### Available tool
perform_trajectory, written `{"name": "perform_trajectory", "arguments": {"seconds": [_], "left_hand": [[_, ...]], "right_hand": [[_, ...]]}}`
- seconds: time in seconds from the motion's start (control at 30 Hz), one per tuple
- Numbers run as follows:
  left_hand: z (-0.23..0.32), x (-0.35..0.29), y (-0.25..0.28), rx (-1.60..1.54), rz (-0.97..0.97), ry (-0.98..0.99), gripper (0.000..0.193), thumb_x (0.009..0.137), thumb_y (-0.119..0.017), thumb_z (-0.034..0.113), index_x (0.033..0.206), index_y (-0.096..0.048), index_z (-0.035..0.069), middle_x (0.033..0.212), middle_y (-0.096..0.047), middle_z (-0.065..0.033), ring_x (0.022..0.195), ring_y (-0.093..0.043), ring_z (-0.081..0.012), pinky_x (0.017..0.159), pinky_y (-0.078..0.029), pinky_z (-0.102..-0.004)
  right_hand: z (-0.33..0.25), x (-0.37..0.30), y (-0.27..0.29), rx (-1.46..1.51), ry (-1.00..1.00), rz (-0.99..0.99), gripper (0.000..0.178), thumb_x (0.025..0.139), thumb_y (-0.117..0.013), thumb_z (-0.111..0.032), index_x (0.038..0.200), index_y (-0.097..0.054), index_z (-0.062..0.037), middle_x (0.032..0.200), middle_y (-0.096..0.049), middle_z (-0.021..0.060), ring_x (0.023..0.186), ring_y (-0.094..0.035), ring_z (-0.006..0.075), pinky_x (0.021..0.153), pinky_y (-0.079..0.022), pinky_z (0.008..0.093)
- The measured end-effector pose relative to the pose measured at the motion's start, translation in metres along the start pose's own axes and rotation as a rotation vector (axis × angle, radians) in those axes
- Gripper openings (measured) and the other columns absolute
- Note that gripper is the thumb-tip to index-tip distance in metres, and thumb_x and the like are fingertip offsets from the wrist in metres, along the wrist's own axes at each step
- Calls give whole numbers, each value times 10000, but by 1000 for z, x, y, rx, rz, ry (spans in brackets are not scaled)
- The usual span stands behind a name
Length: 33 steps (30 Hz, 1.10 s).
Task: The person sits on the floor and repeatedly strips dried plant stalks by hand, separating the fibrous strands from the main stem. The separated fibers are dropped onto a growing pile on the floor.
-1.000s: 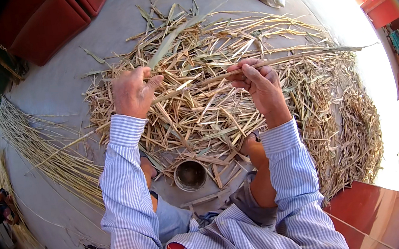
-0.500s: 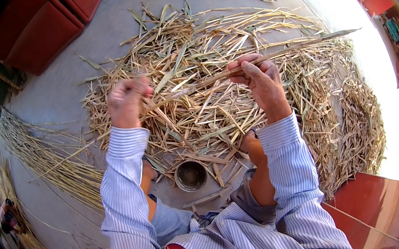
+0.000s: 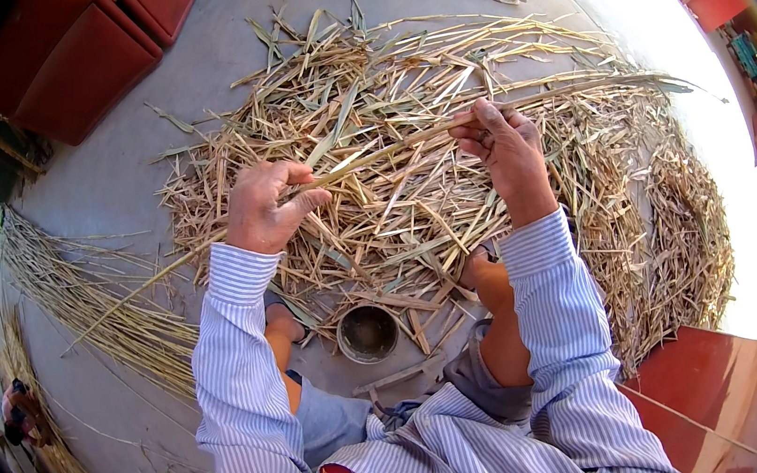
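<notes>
Reed stalk [image 3: 387, 150] pinched by both hands; small pot [image 3: 368, 333] contents unclear.

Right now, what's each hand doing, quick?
Left hand: closed, grip on the long dry stalk.
Right hand: closed, fingers pinching the same stalk further along, above the straw pile.

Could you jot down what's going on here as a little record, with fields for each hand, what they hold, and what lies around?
Left hand: closed around a long dry stalk, palm down.
Right hand: fingers pinch the same stalk farther along.
Stalk: thin, pale, runs across both hands and past them on either side.
Beneath: pile of dry leaves and stalks on a grey floor.
Near the knees: small round metal cup.
Left side: bundle of stripped stalks laid along the floor.
Clothing: striped shirt sleeves.
</notes>
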State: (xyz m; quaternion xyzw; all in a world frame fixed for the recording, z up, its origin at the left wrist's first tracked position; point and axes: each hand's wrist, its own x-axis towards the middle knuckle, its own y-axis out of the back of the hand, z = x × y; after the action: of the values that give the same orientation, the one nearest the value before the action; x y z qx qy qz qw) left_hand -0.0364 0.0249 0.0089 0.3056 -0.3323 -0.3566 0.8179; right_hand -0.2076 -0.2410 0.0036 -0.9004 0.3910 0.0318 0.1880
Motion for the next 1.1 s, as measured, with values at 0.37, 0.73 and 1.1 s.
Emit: {"name": "perform_trajectory", "arguments": {"seconds": [0.37,0.73,1.1], "left_hand": [[-13,1,-1,-494,386,335,176,871,-724,184,930,-657,33,833,-705,-58,702,-639,-106,605,-511,-254],[-1,12,4,228,54,-40,152,734,-772,209,716,-671,97,647,-624,-39,626,-580,-233,650,-385,-369],[27,18,-48,185,308,-161,218,710,-808,251,829,-713,95,665,-636,-23,635,-578,-197,634,-412,-350]], "right_hand": [[4,2,4,84,-33,62,251,959,-609,-252,975,-574,-3,877,-690,118,749,-696,173,621,-590,222],[2,3,-1,87,-53,-69,225,956,-612,-215,1006,-622,4,938,-703,130,813,-704,197,682,-597,254],[16,-20,-44,-7,-1,-89,326,903,-691,-292,970,-610,17,855,-697,137,745,-710,205,623,-571,257]]}}
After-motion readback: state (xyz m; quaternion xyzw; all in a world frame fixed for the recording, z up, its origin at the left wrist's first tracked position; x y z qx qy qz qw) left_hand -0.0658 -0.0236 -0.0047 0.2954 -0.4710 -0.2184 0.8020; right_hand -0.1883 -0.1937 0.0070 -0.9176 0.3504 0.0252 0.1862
